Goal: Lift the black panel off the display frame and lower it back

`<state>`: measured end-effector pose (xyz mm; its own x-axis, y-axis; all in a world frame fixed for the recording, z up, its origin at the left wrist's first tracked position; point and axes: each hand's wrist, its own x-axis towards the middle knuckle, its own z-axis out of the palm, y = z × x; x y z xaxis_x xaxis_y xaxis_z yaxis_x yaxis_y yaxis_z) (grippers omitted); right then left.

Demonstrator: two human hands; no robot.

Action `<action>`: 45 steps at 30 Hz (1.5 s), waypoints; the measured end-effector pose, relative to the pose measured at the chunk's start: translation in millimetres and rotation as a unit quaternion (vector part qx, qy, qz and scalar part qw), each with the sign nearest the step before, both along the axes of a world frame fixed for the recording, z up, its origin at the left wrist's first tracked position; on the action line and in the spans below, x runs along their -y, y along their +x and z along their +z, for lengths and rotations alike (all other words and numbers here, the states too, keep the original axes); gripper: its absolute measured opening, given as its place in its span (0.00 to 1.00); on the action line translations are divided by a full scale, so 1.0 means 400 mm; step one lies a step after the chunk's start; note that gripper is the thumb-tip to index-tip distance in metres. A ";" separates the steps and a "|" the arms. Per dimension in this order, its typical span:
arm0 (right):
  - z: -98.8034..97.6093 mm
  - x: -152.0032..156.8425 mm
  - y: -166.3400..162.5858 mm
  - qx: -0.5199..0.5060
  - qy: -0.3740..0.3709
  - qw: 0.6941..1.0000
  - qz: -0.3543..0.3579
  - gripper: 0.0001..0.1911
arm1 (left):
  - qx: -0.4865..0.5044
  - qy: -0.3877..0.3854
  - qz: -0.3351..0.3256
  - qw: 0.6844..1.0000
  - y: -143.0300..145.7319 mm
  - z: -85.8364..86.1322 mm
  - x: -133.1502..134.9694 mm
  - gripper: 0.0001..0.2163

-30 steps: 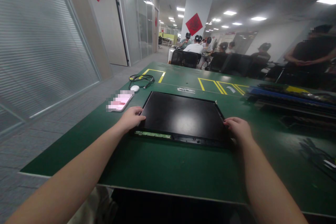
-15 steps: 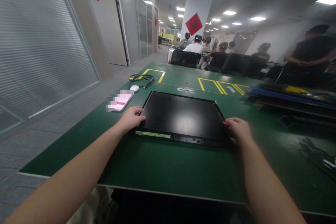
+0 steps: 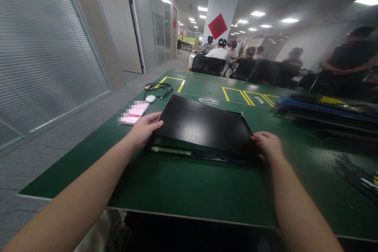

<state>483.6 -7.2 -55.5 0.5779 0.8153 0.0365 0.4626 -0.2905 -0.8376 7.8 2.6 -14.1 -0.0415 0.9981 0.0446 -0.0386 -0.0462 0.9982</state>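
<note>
2 hands on a flat black panel (image 3: 203, 126), mid-table

It's thin, glossy and rectangular, long axis running left-right across the green table (image 3: 183, 185), with the left edge tipped up off the frame (image 3: 177, 151) underneath. The left hand (image 3: 143, 128) has its fingers curled under that edge, thumb on top. The right hand (image 3: 267, 144) has its fingers closed on the right edge. Bare mat in front; phone (image 3: 134, 113), mouse (image 3: 150, 98) and cable (image 3: 158, 88) sit near the left side.
</note>
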 end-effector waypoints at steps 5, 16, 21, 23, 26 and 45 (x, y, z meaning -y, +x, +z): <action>-0.007 -0.005 0.007 0.008 -0.001 1.000 0.000 0.16 | 0.004 -0.014 -0.003 1.000 0.000 -0.009 -0.006 0.32; -0.004 -0.006 0.005 0.050 -0.012 0.999 0.008 0.15 | -0.129 0.001 0.046 0.991 -0.014 -0.034 -0.020 0.23; 0.012 0.005 -0.010 0.058 -0.012 0.998 0.003 0.13 | -0.216 0.018 0.025 0.976 -0.009 -0.032 -0.020 0.12; 0.020 0.010 -0.015 0.063 -0.007 0.998 0.001 0.12 | -0.246 0.019 0.024 0.969 -0.009 -0.032 -0.021 0.11; 0.029 0.013 -0.020 0.064 -0.011 0.998 -0.004 0.11 | -0.288 0.017 0.037 0.957 -0.014 -0.041 -0.027 0.12; 0.002 -0.004 0.003 0.025 -0.024 0.999 0.000 0.14 | -0.468 0.019 0.006 0.884 -0.035 -0.065 -0.044 0.20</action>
